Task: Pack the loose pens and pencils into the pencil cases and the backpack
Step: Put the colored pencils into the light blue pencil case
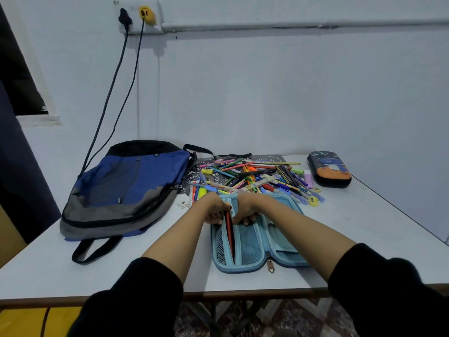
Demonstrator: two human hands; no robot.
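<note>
A light blue pencil case (252, 249) lies open on the table in front of me, its mesh pockets showing. My left hand (211, 210) grips the top end of a red pencil (229, 234) that stands in the case's left mesh pocket. My right hand (245, 210) holds the case's centre divider, fingers curled over its edge. A heap of loose pens and pencils (257, 177) lies just beyond the case. A blue and grey backpack (128, 188) lies flat to the left. A dark pencil case (329, 169) with a cartoon print sits shut at the far right.
The white table (364, 239) stands against a wall, its front edge near my sleeves. A yellow sharpener (313, 200) and erasers lie at the heap's right. Two cables hang from a wall socket (139, 17) down behind the backpack.
</note>
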